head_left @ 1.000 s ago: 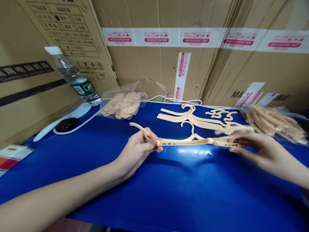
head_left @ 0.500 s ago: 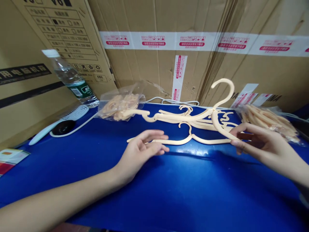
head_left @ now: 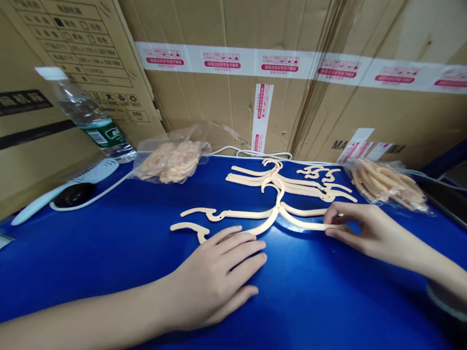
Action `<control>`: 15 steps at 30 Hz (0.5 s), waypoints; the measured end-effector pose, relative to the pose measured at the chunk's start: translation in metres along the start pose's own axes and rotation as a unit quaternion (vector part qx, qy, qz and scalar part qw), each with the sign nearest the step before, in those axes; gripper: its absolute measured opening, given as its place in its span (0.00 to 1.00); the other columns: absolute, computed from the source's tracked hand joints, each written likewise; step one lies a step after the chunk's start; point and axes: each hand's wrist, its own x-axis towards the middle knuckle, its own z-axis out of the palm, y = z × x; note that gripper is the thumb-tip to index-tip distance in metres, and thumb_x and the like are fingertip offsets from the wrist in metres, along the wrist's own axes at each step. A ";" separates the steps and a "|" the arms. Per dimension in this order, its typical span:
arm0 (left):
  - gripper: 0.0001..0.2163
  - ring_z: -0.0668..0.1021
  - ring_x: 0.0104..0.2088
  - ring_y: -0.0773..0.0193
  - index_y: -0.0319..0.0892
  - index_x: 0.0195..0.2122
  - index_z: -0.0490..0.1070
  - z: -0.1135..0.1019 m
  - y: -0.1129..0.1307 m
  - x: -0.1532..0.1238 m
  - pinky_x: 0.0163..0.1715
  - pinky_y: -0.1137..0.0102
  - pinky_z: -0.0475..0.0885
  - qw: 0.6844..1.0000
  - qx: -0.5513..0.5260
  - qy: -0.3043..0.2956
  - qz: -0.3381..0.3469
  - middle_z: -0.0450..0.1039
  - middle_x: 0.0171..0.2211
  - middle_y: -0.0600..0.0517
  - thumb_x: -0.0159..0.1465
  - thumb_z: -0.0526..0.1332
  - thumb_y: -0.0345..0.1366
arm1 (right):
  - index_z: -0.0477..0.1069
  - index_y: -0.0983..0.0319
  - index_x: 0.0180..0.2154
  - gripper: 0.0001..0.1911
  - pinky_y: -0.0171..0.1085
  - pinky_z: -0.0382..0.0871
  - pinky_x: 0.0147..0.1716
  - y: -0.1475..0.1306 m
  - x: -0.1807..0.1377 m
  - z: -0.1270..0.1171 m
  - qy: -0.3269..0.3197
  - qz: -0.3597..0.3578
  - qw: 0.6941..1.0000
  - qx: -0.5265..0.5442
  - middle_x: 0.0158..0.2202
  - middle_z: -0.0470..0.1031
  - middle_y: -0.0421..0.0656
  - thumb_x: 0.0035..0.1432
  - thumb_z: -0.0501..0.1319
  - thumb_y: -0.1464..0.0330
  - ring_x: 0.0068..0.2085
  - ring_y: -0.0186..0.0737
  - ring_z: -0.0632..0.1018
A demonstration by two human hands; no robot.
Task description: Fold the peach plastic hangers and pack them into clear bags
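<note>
Two cream plastic hangers (head_left: pixel 255 216) lie crossed on the blue table (head_left: pixel 310 291). My left hand (head_left: pixel 215 277) rests flat on the table, fingers stretched out, its fingertips touching the near hanger's left arm. My right hand (head_left: pixel 359 228) pinches the right end of a hanger arm between thumb and fingers. Behind them lies a small pile of finished hangers (head_left: pixel 288 180).
A clear bag of cream rings (head_left: pixel 170 158) sits at the back left, a bag of hanger parts (head_left: pixel 386 184) at the back right. A water bottle (head_left: pixel 85 116), a white brush (head_left: pixel 54 192) and a black disc (head_left: pixel 73 194) lie at left. Cardboard boxes (head_left: pixel 233 97) wall the back.
The hanger that my right hand held tilted up has been laid flat on the table. My left hand let go and now lies flat, nearer to me.
</note>
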 end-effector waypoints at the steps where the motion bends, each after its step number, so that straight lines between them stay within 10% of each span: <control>1: 0.16 0.76 0.58 0.48 0.36 0.57 0.70 0.001 0.000 0.000 0.60 0.51 0.71 1.000 0.004 -0.008 -0.007 0.76 0.57 0.41 0.71 0.58 0.36 | 0.71 0.58 0.36 0.10 0.39 0.69 0.35 0.000 0.000 0.000 -0.005 -0.004 1.000 -0.024 0.34 0.76 0.43 0.64 0.62 0.59 0.34 0.42 0.76; 15: 0.20 0.67 0.66 0.47 0.43 0.64 0.64 0.010 -0.002 -0.008 0.65 0.46 0.63 0.993 0.015 -0.087 -0.077 0.65 0.66 0.44 0.72 0.56 0.41 | 0.70 0.59 0.47 0.14 0.37 0.65 0.29 0.011 -0.002 -0.007 0.031 -0.013 0.991 -0.133 0.33 0.75 0.43 0.65 0.59 0.59 0.30 0.40 0.75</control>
